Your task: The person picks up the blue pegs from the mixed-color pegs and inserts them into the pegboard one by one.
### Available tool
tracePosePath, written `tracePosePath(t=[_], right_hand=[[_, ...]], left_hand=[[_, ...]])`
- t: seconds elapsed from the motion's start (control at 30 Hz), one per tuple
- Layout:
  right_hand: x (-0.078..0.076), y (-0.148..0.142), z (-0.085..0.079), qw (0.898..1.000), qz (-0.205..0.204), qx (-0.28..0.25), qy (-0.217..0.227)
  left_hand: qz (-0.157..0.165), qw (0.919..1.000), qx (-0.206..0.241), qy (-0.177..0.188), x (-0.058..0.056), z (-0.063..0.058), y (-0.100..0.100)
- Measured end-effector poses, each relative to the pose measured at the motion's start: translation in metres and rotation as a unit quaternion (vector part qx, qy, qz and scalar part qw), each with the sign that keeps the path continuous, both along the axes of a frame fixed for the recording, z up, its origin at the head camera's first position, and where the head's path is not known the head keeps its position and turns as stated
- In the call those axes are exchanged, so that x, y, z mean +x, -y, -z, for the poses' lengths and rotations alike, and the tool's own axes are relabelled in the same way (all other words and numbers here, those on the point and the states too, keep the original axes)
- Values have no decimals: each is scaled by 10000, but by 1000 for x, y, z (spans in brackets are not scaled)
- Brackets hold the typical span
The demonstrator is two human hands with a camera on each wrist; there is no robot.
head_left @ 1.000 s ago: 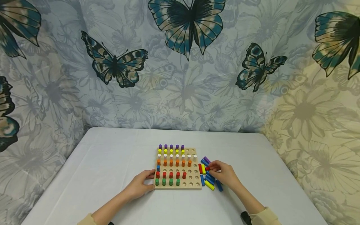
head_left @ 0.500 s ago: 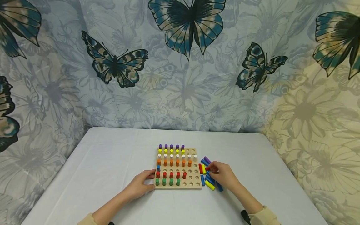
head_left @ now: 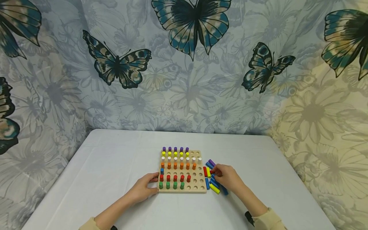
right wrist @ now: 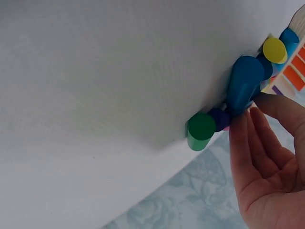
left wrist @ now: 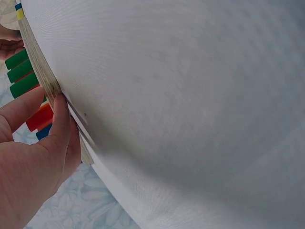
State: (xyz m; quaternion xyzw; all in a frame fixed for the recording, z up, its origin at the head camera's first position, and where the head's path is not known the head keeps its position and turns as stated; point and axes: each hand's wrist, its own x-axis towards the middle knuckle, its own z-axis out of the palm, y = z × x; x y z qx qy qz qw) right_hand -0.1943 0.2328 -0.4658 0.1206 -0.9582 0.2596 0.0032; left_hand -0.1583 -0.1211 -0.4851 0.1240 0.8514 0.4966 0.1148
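Note:
A wooden pegboard [head_left: 198,187] with rows of coloured pegs lies on the white table. My left hand [head_left: 143,188] braces its left edge, thumb near the front corner and fingers farther back; the left wrist view has the fingertips right at the wooden side. To the right of the board, my right hand [head_left: 228,178] reaches into loose pegs with bent fingers. A red peg [head_left: 212,172] shows at its fingertips; I cannot tell whether they pinch it. In the right wrist view a blue peg [right wrist: 245,83] partly covers the fingertips, beside a green peg [right wrist: 200,129].
Standing pegs include purple, yellow, white, orange, red and green rows, plus one blue peg [head_left: 162,171]. Loose by the board's right side lie a yellow peg [head_left: 214,188], a purple peg [head_left: 211,163] and several blue ones. Butterfly-patterned cloth [head_left: 184,105] hangs behind the table.
The right hand has shifted very slightly left, its fingers drawn a little closer together over the loose pegs. The left hand stays at the board's edge, and the standing pegs are unchanged.

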Motion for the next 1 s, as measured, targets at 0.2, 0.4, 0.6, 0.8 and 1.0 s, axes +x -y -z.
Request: tracePosePath(t=[0.2,0.4,0.6,0.8,1.0], right_hand=[[-1,0,-3,9999,12,99,109],[-1,1,-4,9989,114,277,370],[-2,2,0,9982,135,432,401],[-2,2,0,9982,169,409,394],[0,2,-2,9993,131,229,270]], left_hand=[[22,10000,3,-17,-1,0,0],[37,10000,25,-5,-1,1,1],[30,10000,37,24,-1,1,1],[19,10000,35,59,-1,0,1],[-12,10000,34,74,-1,1,1]])
